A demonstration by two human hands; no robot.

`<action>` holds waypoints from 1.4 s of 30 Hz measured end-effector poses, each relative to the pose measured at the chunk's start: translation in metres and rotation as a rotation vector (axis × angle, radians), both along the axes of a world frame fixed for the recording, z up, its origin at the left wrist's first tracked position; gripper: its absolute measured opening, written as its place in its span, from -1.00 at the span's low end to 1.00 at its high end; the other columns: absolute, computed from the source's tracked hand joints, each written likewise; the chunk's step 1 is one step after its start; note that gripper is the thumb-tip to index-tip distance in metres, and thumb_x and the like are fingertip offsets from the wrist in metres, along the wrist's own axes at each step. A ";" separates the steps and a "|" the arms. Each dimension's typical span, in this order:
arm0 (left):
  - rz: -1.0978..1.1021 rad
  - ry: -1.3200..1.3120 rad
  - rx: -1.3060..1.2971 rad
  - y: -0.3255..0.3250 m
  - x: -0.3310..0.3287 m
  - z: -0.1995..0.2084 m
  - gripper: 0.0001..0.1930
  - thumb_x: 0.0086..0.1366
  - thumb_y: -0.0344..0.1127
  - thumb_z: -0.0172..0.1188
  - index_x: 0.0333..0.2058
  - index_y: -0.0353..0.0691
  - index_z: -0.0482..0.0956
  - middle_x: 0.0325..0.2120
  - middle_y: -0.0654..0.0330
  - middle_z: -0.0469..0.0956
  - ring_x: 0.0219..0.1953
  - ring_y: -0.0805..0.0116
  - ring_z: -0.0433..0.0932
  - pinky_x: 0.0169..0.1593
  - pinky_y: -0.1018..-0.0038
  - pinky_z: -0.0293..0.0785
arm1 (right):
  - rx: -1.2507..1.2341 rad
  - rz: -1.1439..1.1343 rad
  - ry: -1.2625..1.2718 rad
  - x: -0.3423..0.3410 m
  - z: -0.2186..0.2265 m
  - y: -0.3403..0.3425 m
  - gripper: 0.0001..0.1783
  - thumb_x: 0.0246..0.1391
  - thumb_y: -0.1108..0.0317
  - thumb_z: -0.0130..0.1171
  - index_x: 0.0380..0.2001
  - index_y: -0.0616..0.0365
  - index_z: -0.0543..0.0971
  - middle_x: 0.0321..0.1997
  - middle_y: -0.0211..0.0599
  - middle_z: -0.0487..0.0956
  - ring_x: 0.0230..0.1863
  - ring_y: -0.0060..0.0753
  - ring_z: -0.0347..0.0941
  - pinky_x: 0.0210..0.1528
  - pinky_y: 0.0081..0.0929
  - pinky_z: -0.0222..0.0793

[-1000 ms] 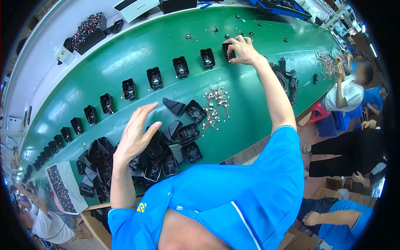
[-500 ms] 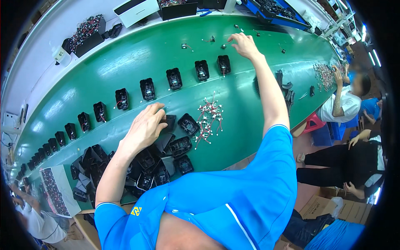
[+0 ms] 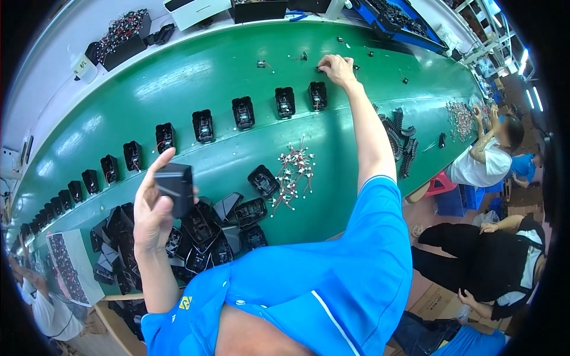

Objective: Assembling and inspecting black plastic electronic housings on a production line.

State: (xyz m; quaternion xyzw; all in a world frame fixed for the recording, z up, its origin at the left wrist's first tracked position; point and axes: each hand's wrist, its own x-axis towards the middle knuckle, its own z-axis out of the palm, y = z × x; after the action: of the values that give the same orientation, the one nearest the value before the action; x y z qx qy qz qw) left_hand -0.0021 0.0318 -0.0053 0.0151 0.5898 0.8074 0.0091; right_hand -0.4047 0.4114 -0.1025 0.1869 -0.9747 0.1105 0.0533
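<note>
My left hand (image 3: 153, 207) grips a black plastic housing (image 3: 176, 185), raised above the pile of housings at the near left. Far off at the back of the table, my right hand (image 3: 338, 69) has its thumb and fingertips closed on a small black part with a wire (image 3: 319, 69), mostly covered by the fingers. Just below that hand stands an open black housing (image 3: 318, 96), the last of a long curved row. Other small wired parts (image 3: 261, 63) lie scattered near the right hand.
Several loose housings (image 3: 199, 228) are heaped near my body. A bundle of red-and-white wired connectors (image 3: 294, 172) lies mid-table, with black ribbed strips (image 3: 404, 142) farther right. Bins (image 3: 404, 21) line the back edge. A co-worker (image 3: 484, 148) sits at the right end.
My left hand has lifted a housing from the pile and drawn it left. My right hand has moved slightly left and closed on a small wired part.
</note>
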 end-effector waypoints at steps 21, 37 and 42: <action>0.080 -0.026 0.872 0.042 -0.001 0.001 -0.51 0.59 -0.12 -0.20 0.41 -0.05 0.12 0.18 -0.11 0.33 0.06 0.27 0.49 0.00 0.43 0.53 | -0.852 0.742 0.181 0.277 0.113 -0.158 -0.84 0.01 0.55 0.35 -0.30 0.18 0.62 -0.28 -0.34 0.58 -0.22 -0.41 0.47 -0.09 -0.46 0.40; 0.235 0.036 0.450 0.015 0.041 -0.012 -0.43 0.48 -0.38 0.05 0.40 -0.14 0.12 0.16 0.02 0.40 0.09 0.35 0.49 0.12 0.44 0.50 | -0.473 0.677 0.265 0.354 0.113 -0.223 -0.82 -0.15 0.47 0.43 -0.40 0.02 0.69 0.14 -0.31 0.44 0.23 -0.19 0.20 0.26 -0.22 0.07; 0.258 0.059 0.338 0.016 0.046 -0.009 -0.35 0.37 -0.46 0.22 0.37 -0.23 0.16 0.15 -0.01 0.41 0.09 0.32 0.51 0.15 0.41 0.50 | -0.554 0.676 0.293 0.354 0.105 -0.224 -0.78 -0.17 0.49 0.41 -0.35 0.02 0.70 0.22 -0.27 0.42 0.27 -0.17 0.18 0.31 -0.19 0.04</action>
State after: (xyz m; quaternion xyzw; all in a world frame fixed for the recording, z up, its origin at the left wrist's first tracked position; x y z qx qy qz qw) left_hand 0.0441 0.0476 -0.0148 -0.0356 0.4429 0.8885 -0.1144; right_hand -0.0505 0.1871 0.0028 0.4869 -0.7749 0.3504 0.1991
